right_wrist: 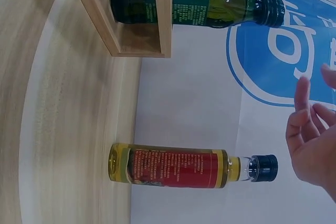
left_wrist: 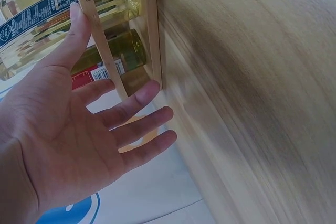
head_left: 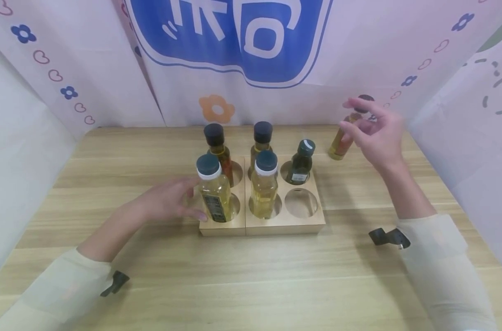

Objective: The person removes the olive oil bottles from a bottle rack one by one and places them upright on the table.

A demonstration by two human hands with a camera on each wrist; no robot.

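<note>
A wooden rack [head_left: 284,228] with round holes holds several bottles. Beside its left end is my left hand [head_left: 164,202], fingers spread in the left wrist view and thumb close to a pale-yellow oil bottle [head_left: 212,186] with a dark green cap; whether it touches I cannot tell. My right hand [head_left: 379,135] hovers by a slim black-capped bottle with a red label [right_wrist: 176,167], which stands on the table right of the rack. The right wrist view shows a gap between that hand and bottle. Its fingers are loosely bent, holding nothing.
Also in the rack stand another pale-yellow bottle [head_left: 264,188], two black-capped bottles [head_left: 226,161] behind, and a small dark green bottle [head_left: 301,165]. One front-right hole [head_left: 301,203] has no bottle. A printed white cloth [head_left: 184,92] hangs behind the wooden table [head_left: 242,285].
</note>
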